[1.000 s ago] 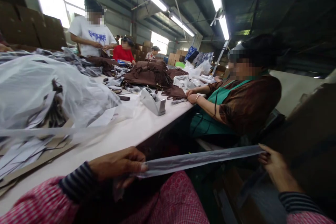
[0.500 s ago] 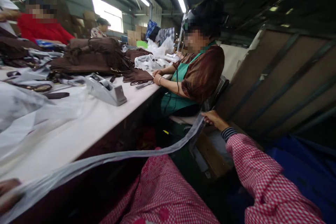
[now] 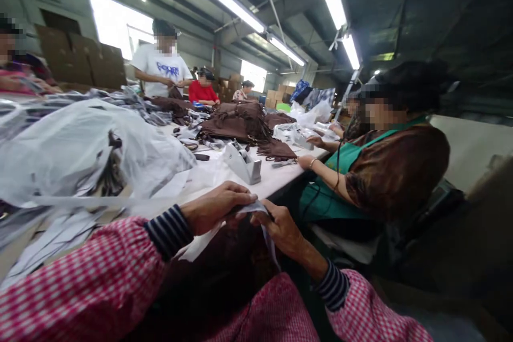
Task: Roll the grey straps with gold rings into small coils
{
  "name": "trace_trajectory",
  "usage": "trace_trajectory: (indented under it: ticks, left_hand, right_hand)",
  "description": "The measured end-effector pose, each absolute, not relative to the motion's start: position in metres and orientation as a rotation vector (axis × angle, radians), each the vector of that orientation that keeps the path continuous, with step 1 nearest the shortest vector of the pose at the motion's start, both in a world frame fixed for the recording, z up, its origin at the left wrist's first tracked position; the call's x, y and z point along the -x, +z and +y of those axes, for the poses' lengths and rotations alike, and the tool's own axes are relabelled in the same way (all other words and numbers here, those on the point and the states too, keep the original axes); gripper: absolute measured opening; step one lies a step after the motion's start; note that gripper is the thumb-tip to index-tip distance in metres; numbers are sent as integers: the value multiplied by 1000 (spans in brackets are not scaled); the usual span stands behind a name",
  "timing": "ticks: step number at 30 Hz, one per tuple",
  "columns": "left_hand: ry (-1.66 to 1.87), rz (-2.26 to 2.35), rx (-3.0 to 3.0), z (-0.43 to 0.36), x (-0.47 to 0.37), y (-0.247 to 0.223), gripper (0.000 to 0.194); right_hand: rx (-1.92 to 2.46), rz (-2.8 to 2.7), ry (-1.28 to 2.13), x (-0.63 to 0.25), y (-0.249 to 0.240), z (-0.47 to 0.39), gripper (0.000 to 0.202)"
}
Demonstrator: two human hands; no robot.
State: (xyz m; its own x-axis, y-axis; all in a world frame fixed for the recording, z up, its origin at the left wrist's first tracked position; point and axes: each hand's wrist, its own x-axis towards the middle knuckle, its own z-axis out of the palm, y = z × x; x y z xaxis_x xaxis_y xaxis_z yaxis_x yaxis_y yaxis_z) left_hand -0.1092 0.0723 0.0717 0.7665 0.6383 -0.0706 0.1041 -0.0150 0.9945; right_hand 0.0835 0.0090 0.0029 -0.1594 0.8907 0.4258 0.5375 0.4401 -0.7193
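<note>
Person, far left edge: pink clothing, partly cut off from my view.
Cartons point(image 3: 80, 61): brown, stacked, far left.
Plastic point(image 3: 64, 152): whitish, see-through, heaped over dark goods on the left of the table point(image 3: 276, 177).
Papers point(image 3: 60, 235): white, loose, near left, with dark cords across them.
Worker in white point(image 3: 162, 72): far side, both hands at a brown item.
Left hand point(image 3: 220, 206): near centre, striped cuff, checked sleeve; I have its thumb and fingers pinching the strip.
Worker in red point(image 3: 203, 92): far side, right of the one in white.
Bags point(image 3: 236, 120): dark brown, piled on the table beyond the dispenser.
Dispenser point(image 3: 241, 164): light grey, upright near the table's edge, just beyond my left hand.
Strip point(image 3: 255, 207): whitish, thin, near centre, bridging my two hands; one length drops below the left, another below the right.
Right hand point(image 3: 285, 231): near, fingertips close to the left's, gripping the strip between thumb and fingers.
Worker in green apron point(image 3: 340, 163): right, seated at the table, one hand beside a brown fringed piece.
</note>
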Motion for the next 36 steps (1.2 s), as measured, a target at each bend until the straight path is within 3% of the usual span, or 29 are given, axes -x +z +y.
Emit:
trace_trajectory:
  ticks: [2, 4, 9, 11, 20, 26, 31, 36]
  left_hand:
    - [430, 621, -1568, 79, 122, 76, 42]
    - [359, 647, -1620, 86, 138, 77, 37]
    - [122, 687, -1906, 99, 167, 79, 31]
    - [85, 677, -2004, 101, 171, 83, 29]
    - [214, 729, -2215, 91, 156, 111, 26]
    - [345, 649, -2089, 81, 143, 102, 30]
    - [526, 580, -1907, 87, 127, 86, 33]
    - [381, 532, -1756, 93, 147, 91, 37]
  right_hand:
    - [1212, -1764, 630, -85, -2, 14, 42]
    - [1212, -1732, 769, -96, -4, 14, 34]
    - [1184, -1710, 1385, -122, 11, 5, 43]
    - [1208, -1711, 1439, -123, 20, 3, 43]
    - [1233, -1580, 1414, -103, 44, 1, 42]
    - [1143, -1540, 1372, -77, 51, 9, 44]
    - [1129, -1590, 1174, -69, 62, 26, 50]
    - [1203, -1889, 896, -104, 105, 31, 55]
